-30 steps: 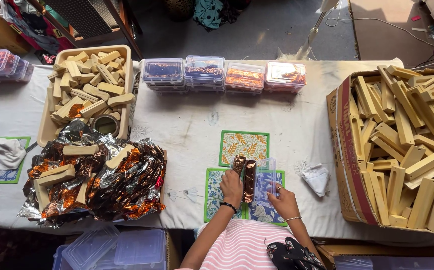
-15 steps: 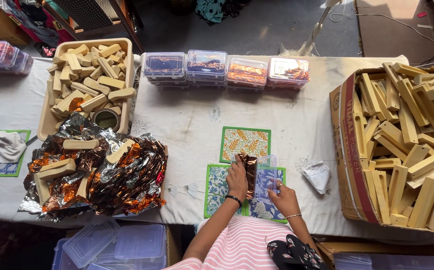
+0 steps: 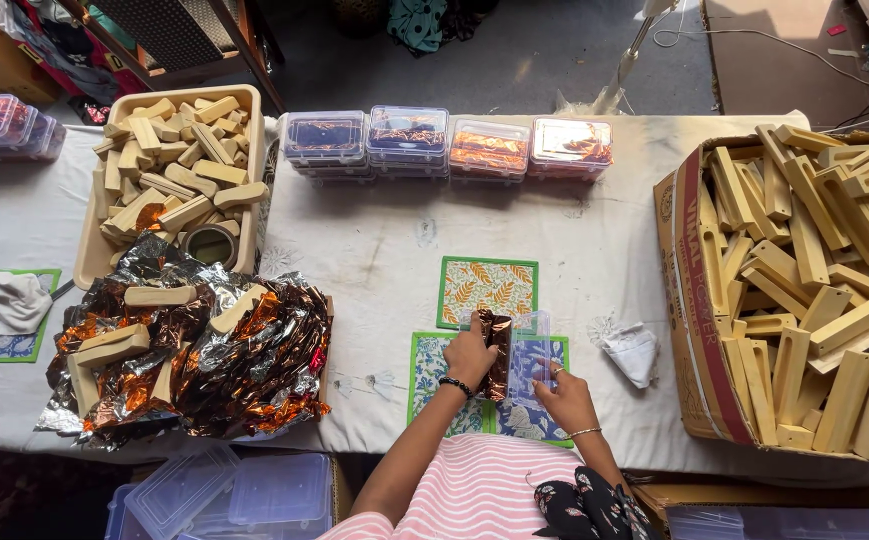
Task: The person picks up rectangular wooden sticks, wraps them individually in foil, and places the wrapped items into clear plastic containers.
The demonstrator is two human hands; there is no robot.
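Note:
My left hand [image 3: 468,357] grips a long block wrapped in coppery foil [image 3: 497,352], held upright on its end over a patterned mat [image 3: 426,372]. My right hand [image 3: 564,395] rests on a clear plastic box [image 3: 532,355] lying just right of the wrapped block, fingers pressing its lid. A second leaf-patterned mat [image 3: 487,288] lies just beyond them on the white tablecloth [image 3: 384,250].
A heap of crumpled coppery foil [image 3: 194,350] with bare wooden blocks lies at left. Behind it stands a beige tray [image 3: 176,180] of wooden blocks. A row of filled clear boxes [image 3: 444,145] lines the far edge. A cardboard carton [image 3: 804,290] of wooden pieces stands at right.
The wrapped block has shifted slightly right and stands more upright in my left hand. My right hand has moved onto the clear box beside it.

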